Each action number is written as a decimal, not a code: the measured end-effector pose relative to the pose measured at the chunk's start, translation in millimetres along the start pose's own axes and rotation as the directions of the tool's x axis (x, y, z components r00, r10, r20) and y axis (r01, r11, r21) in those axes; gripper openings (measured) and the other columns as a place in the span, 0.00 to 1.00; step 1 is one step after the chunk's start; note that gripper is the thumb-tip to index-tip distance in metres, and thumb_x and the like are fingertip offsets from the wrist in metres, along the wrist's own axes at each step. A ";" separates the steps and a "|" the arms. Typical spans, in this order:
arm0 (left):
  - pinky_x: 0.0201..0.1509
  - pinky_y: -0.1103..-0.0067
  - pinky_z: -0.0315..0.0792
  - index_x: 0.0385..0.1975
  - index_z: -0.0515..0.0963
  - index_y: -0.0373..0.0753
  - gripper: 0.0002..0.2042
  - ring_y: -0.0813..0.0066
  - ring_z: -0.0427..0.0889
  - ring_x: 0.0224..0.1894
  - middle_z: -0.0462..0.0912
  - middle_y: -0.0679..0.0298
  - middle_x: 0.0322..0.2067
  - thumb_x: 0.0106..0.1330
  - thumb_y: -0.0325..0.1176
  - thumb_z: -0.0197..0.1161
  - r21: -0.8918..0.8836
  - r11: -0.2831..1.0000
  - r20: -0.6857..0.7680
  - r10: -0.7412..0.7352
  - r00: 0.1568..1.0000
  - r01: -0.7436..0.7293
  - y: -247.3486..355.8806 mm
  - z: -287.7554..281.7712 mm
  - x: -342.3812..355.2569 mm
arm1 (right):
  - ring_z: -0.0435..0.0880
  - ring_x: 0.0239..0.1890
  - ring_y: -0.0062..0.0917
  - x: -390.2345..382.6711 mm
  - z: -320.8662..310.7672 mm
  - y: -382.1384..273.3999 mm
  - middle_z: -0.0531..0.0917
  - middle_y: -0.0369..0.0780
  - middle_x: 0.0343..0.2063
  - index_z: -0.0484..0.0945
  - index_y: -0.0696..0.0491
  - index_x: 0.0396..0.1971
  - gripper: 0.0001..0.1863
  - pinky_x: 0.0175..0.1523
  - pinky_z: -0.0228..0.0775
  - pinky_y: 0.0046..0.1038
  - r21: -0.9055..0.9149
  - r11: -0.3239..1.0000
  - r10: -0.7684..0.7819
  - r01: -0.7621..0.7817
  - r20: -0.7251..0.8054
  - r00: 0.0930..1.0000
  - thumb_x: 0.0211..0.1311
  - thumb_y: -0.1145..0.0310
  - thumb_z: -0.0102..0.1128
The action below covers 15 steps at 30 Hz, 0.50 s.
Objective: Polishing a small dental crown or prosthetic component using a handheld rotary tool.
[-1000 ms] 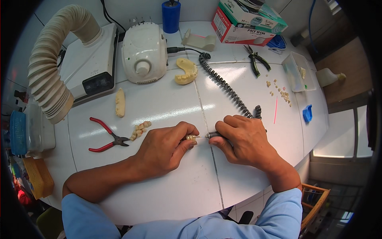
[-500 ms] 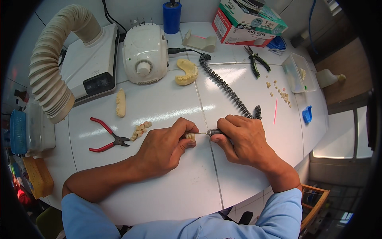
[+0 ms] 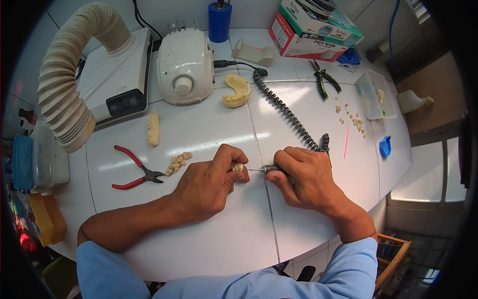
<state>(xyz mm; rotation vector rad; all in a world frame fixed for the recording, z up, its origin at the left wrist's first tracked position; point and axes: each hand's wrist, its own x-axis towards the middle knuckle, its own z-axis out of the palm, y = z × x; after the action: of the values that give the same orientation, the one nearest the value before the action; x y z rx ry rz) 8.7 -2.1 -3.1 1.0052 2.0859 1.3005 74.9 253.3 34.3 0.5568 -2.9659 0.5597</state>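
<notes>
Pinched between the thumb and forefinger of my left hand [image 3: 208, 182] is a small piece of cream artificial teeth [image 3: 238, 168]. My right hand [image 3: 309, 178] is closed around a dark dental handpiece [image 3: 269, 169], whose thin metal bur [image 3: 253, 170] points left at the teeth. The bur's tip is at or very near them; contact cannot be made out. Left of my left hand lies a curved row of artificial teeth [image 3: 177, 162], and beside it red-handled cutters [image 3: 144, 172] with their jaws apart.
A white control unit [image 3: 185, 70] joins a coiled black cord [image 3: 289, 110]. Behind my hands lie a yellow dental cast [image 3: 237, 91] and a cream strip [image 3: 153, 128]. A ribbed suction hose [image 3: 59, 84] arches at left. Pliers [image 3: 322, 80], loose teeth [image 3: 357, 122] and a clear tub [image 3: 373, 97] are at right.
My left hand has turned the teeth slightly, so more of them shows. The handpiece has shifted a little to the right and down. The whole view has moved slightly.
</notes>
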 end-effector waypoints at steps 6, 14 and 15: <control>0.40 0.68 0.85 0.57 0.63 0.33 0.13 0.61 0.92 0.36 0.91 0.52 0.45 0.80 0.22 0.56 -0.090 0.996 0.005 -0.030 1.000 0.031 1.4 -0.9 1.2 | 0.78 0.19 0.34 -0.1 2.9 4.7 0.74 0.38 0.19 0.76 0.52 0.28 0.21 0.23 0.66 0.37 0.028 0.999 -0.019 0.021 -0.069 0.997 0.74 0.53 0.68; 0.40 0.71 0.85 0.58 0.67 0.33 0.14 0.62 0.92 0.35 0.91 0.50 0.46 0.76 0.18 0.57 -0.045 0.999 -0.029 0.013 1.000 -0.014 7.1 -3.0 2.4 | 0.78 0.18 0.34 -0.6 3.6 3.4 0.75 0.38 0.20 0.76 0.52 0.28 0.20 0.23 0.65 0.37 0.034 0.999 -0.017 0.019 -0.060 0.998 0.74 0.53 0.68; 0.40 0.71 0.85 0.58 0.67 0.33 0.14 0.62 0.92 0.35 0.91 0.50 0.46 0.76 0.18 0.57 -0.045 0.999 -0.029 0.013 1.000 -0.014 4.9 -2.2 2.4 | 0.78 0.18 0.34 -0.6 3.7 3.5 0.75 0.38 0.20 0.76 0.52 0.28 0.20 0.23 0.65 0.37 0.034 0.999 -0.017 0.019 -0.060 0.998 0.74 0.53 0.68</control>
<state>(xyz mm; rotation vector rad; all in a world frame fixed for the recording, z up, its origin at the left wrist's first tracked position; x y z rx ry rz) 7.3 0.0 2.3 0.9882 2.0642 1.3704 74.1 255.2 29.7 0.5593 -2.8970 0.6163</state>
